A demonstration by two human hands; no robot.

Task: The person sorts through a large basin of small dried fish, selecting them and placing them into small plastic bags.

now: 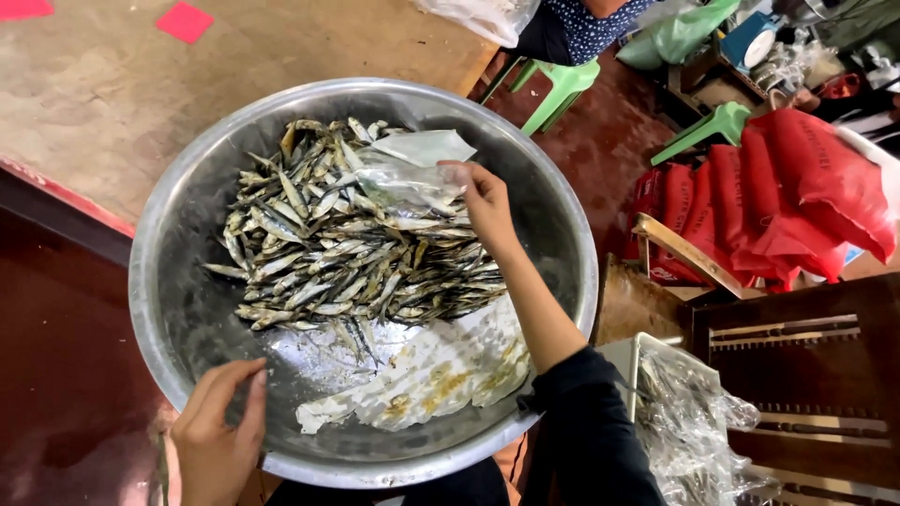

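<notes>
A wide steel basin holds a heap of small dried silvery fish. My right hand, in a dark sleeve, reaches over the heap and pinches a clear plastic bag lying on the fish at the far side. My left hand rests on the basin's near rim with its fingers curled over the edge. A stained sheet of paper lies in the basin's near right part.
A brown table top lies behind the basin. Red sacks are stacked at the right beside green plastic stools. A tray with clear bags of fish sits lower right. A seated person is at the top.
</notes>
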